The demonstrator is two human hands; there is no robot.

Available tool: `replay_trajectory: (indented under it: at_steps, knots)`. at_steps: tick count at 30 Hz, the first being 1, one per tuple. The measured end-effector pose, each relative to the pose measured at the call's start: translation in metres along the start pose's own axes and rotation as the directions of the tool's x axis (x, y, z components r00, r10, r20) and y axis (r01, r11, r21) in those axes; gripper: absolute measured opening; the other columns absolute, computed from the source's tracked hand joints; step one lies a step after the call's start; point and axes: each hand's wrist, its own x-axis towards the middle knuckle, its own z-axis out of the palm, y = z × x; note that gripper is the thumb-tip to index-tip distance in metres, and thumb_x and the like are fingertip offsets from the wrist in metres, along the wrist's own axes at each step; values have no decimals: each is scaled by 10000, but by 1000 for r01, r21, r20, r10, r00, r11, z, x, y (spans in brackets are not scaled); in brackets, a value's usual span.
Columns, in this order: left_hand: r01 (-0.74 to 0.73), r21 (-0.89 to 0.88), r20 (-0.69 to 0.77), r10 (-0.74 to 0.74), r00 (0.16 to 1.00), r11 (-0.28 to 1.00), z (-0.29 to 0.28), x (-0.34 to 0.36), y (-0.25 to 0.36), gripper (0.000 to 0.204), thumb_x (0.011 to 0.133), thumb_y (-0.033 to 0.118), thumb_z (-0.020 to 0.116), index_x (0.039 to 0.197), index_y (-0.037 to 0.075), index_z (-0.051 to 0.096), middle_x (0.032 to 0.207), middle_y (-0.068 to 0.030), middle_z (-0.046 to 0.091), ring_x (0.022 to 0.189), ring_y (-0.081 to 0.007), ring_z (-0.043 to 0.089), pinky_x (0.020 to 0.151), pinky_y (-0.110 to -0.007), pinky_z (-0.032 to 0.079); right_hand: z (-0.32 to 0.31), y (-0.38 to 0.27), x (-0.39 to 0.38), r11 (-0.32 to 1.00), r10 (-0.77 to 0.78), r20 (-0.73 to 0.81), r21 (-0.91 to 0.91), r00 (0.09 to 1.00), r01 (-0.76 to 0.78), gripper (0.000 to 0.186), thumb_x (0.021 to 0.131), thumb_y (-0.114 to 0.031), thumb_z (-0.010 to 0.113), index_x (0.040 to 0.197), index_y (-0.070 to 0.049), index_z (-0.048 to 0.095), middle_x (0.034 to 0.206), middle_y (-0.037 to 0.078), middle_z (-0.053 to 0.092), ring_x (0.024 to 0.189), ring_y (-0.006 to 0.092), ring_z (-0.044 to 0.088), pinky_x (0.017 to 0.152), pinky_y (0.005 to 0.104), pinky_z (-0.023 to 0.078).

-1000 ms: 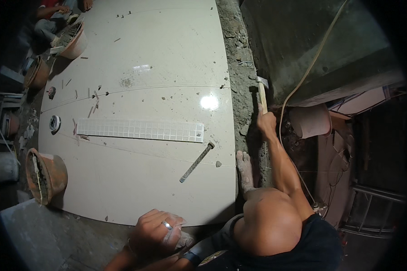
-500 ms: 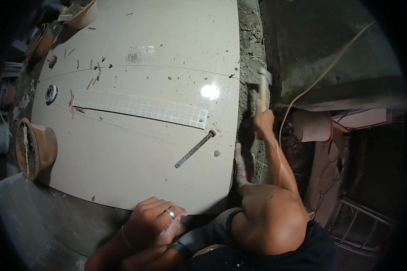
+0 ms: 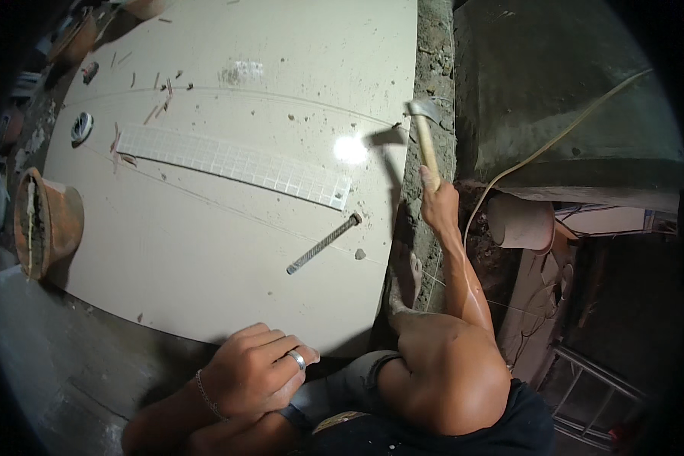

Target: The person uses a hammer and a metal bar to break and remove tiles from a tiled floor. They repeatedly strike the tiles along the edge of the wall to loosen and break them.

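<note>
My right hand is closed round the light wooden handle of a hammer. Its grey metal head is raised near the edge of the large cream tiles, above a strip of rough mortar. By my bent leg, my left hand has its fingers curled closed; what they hold, if anything, is hidden. A ribbed steel rod with a wider end lies on the tiles between my hands. Behind it lies a long white strip with a grid pattern.
A mortar-stained bucket stands at the left, with a white roll beyond it. Crumbs and small sticks litter the tiles. At the right are a pale cable, another bucket and a metal ladder-like frame. My bare foot rests by the mortar.
The hammer has swung up from the mortar strip, its head now further left and nearer the tile edge. My foot has shifted; the view has moved slightly. The left hand remains curled.
</note>
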Motion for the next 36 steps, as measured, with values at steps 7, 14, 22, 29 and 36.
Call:
replay_trajectory:
  at_steps: [7, 14, 22, 29, 36]
  knots:
    - [-40, 83, -24, 43, 999, 996, -3, -9, 4, 137, 808, 50, 731, 944, 37, 739, 901, -67, 722, 779, -223, 703, 716, -360, 535, -10, 1, 14, 933, 281, -190, -175, 941, -314, 867, 1026, -661, 575, 933, 191, 710, 823, 334, 720, 803, 450, 740, 715, 544, 546]
    - [-18, 51, 45, 16, 999, 999, 7, -7, -3, 141, 804, 48, 728, 944, 39, 743, 863, -56, 710, 760, -216, 689, 709, -350, 526, 4, 6, 10, 992, -109, -71, -65, 991, 105, 862, 1011, -720, 570, 903, 125, 703, 756, 253, 697, 734, 390, 719, 682, 549, 528]
    - [-18, 38, -38, 19, 999, 999, 4, -10, -1, 128, 815, 49, 725, 942, 38, 738, 852, -63, 709, 748, -223, 688, 698, -355, 523, -13, 7, 12, 984, 178, 64, -38, 982, -176, 901, 1043, -692, 508, 945, 181, 711, 883, 344, 723, 897, 492, 740, 782, 541, 551]
    - [-37, 78, 30, 35, 999, 996, 9, -12, -2, 101, 849, 72, 721, 939, 29, 738, 821, -64, 696, 728, -223, 685, 690, -348, 524, -8, 14, -3, 895, 445, -170, 80, 879, -438, 819, 1034, -660, 559, 970, 137, 735, 881, 330, 749, 925, 498, 762, 751, 551, 566]
    - [-55, 39, 31, 54, 998, 998, 14, -8, -5, 132, 865, 91, 714, 980, 28, 735, 815, -64, 686, 713, -217, 669, 675, -345, 511, -4, 22, -12, 987, -42, 76, -149, 996, 53, 884, 1029, -705, 534, 958, 155, 727, 844, 380, 704, 884, 526, 743, 782, 575, 547]
